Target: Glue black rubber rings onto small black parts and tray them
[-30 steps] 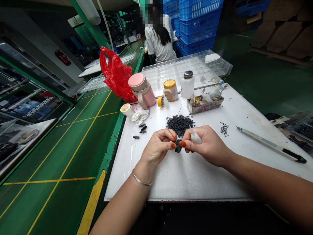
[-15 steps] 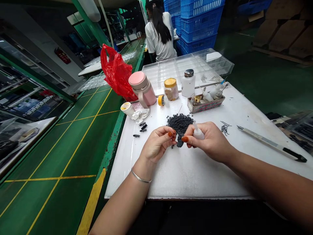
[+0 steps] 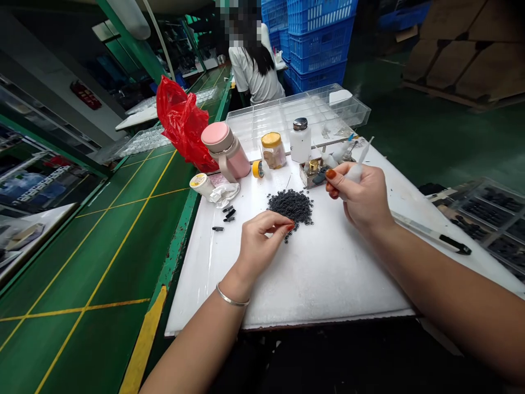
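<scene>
My left hand (image 3: 262, 241) is pinched at the front edge of a pile of small black rings (image 3: 290, 207); whether a ring is between the fingertips I cannot make out. My right hand (image 3: 363, 197) is raised to the right of the pile. A translucent squeeze bottle (image 3: 355, 173) with a thin nozzle sits in its grip, nozzle pointing up and right. Between its thumb and fingertips is a small dark part (image 3: 319, 176), seen in front of a small box (image 3: 305, 178) of bottles.
Behind the pile stand a pink mug (image 3: 237, 158), a yellow-lidded jar (image 3: 273, 150), a white pump bottle (image 3: 301, 142) and a clear compartment tray (image 3: 262, 117). Small black pieces (image 3: 229, 214) lie left. A cutter-like tool (image 3: 426, 230) lies right, partly behind my forearm. A person (image 3: 258, 71) sits beyond.
My right hand has moved up and right, away from my left hand, carrying the squeeze bottle and dark part. My left hand has closed its fingertips down at the ring pile. The view has shifted.
</scene>
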`<state>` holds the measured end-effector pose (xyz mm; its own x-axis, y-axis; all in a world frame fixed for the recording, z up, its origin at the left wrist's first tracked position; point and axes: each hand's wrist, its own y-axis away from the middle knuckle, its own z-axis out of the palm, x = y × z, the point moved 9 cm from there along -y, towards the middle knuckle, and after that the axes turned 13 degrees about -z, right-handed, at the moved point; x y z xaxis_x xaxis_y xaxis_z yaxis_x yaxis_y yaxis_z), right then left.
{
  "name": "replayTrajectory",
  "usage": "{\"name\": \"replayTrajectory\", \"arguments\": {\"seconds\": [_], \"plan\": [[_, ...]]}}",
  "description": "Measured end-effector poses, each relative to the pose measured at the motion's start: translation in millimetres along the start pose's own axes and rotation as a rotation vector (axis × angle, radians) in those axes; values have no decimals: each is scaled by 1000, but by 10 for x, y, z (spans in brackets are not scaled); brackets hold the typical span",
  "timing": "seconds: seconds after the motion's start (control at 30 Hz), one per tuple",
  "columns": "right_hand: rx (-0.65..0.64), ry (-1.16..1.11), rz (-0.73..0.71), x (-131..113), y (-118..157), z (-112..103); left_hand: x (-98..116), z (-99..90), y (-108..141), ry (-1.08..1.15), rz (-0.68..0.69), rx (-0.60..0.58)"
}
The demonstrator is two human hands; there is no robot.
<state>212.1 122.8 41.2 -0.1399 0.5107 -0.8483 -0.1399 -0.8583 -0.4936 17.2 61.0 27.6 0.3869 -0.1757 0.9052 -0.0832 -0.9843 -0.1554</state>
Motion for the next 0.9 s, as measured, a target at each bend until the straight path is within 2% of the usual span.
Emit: {"name": "replayTrajectory", "arguments": {"seconds": [0.13,0.23,0.33,0.43,0.53,0.6,0.7,0.77,0.83,0.9], "plan": [[-10,39,-38,6,-21,-10,65,300,-99,-348,120,-120],[11,61,-55,11,-46,-55,58,464,-289,-590,155,-136],[44,66,-80,17,-93,-119,65,602,-537,-746,152,-95],[71,90,-111,26,-148,-186,52,817,-743,-912,149,-97],[99,97,-128,35,-187,-243,32,1021,-859,-1003,150,-132],[109,84,-125,40,-200,-260,39,1092,-896,-1004,152,-140],[105,74,-130,30,-207,-259,72,1079,-923,-991,152,-130],[91,88,-134,21,-207,-249,108,962,-941,-921,130,-98],[74,104,-123,20,-199,-234,102,746,-961,-661,18,-86],[55,93,-93,21,-178,-202,0,508,-947,-220,-189,-111]]}}
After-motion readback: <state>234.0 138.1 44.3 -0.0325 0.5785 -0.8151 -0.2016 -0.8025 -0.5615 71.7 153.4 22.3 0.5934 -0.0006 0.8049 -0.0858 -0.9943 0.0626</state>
